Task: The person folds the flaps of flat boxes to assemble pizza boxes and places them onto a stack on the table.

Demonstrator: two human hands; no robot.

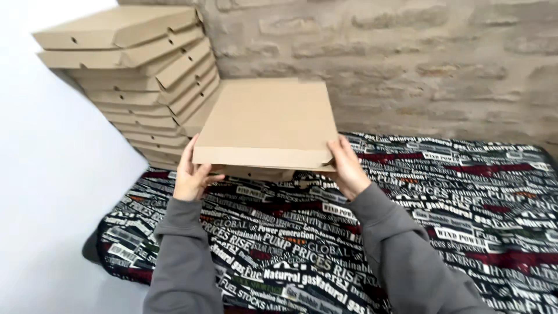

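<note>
Both arms reach forward in grey sleeves, forearms angled inward so the wrists sit closer together than the elbows. The left hand [190, 174] is raised with its palm turned inward, fingers [192, 152] extended upward and slightly curled. The right hand [349, 168] mirrors it, palm facing left, fingers [337, 148] pointing up and forward, thumb side toward the person.

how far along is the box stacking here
Done: a tall stack of boxes stands in the corner against the brick wall. In hand: the left hand and right hand hold one closed cardboard box above the patterned cloth. Left: stacking it.
</note>
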